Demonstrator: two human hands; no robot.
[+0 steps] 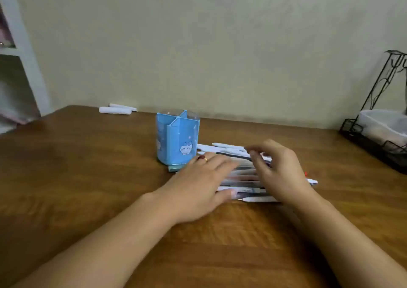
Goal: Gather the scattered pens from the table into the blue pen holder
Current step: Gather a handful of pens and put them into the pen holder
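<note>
On the wooden table (88,166) the blue pen holder (177,137) stands upright, its compartments seemingly empty. Just right of it lies a row of pens (244,177). The left hand (202,184) rests flat on the row's left end; the right hand (277,168), fingers curled, covers the right end. Two white pens (116,109) lie by the wall.

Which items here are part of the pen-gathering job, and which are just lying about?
Job: blue pen holder; pile of pens; left hand; right hand.
Lying about: two white pens by the wall, possibly strays; wire rack; white tub.
</note>
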